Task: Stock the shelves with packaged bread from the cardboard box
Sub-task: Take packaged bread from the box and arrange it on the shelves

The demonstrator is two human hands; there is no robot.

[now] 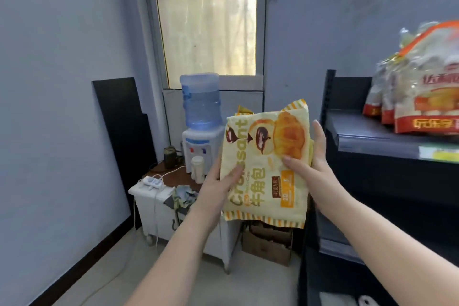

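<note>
Far to the left of the hands a dark panel [121,131] leans upright against the wall. Nearer, still left of both hands, a small white bench [149,194] carries a water dispenser [200,136] with a blue bottle on top, a white power strip [152,181] with trailing cords, and a crumpled cloth [185,195].

The left hand [218,184] grips the lower left edge of a yellow croissant bag [267,164], thumb lying across its printed front and the fingers hidden behind. The bag is held upright in the air between the two hands, turned so that its lettering runs sideways; the corner of a second yellow pack shows behind its top edge. The right hand [314,156] holds the bag's right side, thumb pressed on the front and the fingers wrapped round the back, their tips rising past the edge.

Below the hands, on the floor, a cardboard box [268,243] stands just beside the bench. To the right of the right hand runs a dark shelf [372,139], and on it, well apart from the hands, several orange-and-white bread bags [422,89] stand upright in a row.
</note>
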